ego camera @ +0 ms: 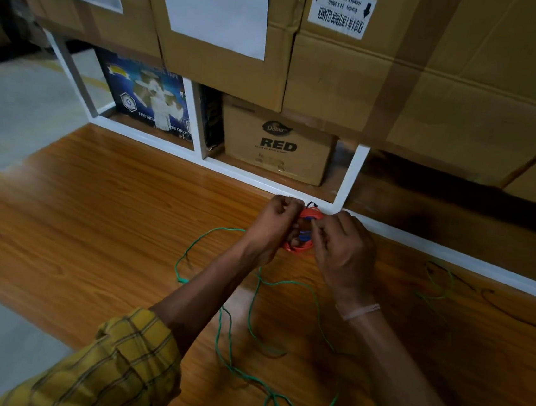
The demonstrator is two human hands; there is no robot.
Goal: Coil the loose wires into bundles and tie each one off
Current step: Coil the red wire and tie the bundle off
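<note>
A small coil of orange wire [308,214] is held upright between both hands near the far edge of the wooden table [99,218]. My left hand [275,226] grips the coil's left side with curled fingers. My right hand [343,244] pinches at the coil's top right, where a thin dark blue tie [310,204] sticks up. Blue also shows inside the coil. A long loose green wire [251,303] sprawls in loops over the table under my forearms.
Another green wire [440,280] lies at the right of the table. A white shelf frame [348,178] borders the table's far edge, holding a "RED" carton [276,144] and a blue printed box [148,97]. Large cardboard boxes [404,85] are stacked above.
</note>
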